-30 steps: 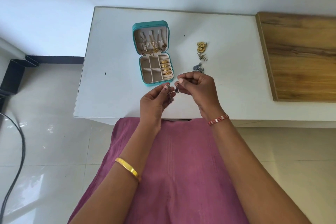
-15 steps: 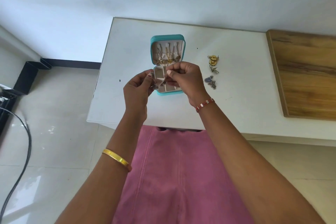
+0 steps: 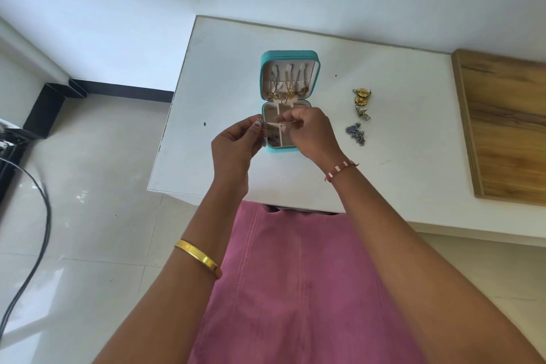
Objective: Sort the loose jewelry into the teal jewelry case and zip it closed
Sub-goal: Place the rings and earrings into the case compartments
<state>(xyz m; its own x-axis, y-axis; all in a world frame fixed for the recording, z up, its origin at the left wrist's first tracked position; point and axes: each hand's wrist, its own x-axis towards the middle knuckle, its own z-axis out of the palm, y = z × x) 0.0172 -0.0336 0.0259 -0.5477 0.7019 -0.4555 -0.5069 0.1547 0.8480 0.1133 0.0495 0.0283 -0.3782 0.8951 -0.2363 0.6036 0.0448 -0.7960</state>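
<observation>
A black cable curves over the tiled floor at far left, beside a dark stand against the wall. The white counter begins right of that. The left hand hangs above the counter's near edge, its grip pinched together on a small silver earring with dark dangles, just left of the case. A gold bangle circles that forearm. The teal jewelry case lies open mid-counter, lid tipped back with chains and gold pendants hung inside, its divided tray facing up; a small dark piece lies in the near-left compartment. The right hand covers the tray's right half, its fingers curled together, pinching a thin pin-like piece over the dividers. A red thread band sits on that wrist. Further right, loose on the counter and well apart from the case, lie gold flower earrings, a small wire piece and a silver-blue cluster. A wooden board occupies the far right. A pink garment fills the foreground.
</observation>
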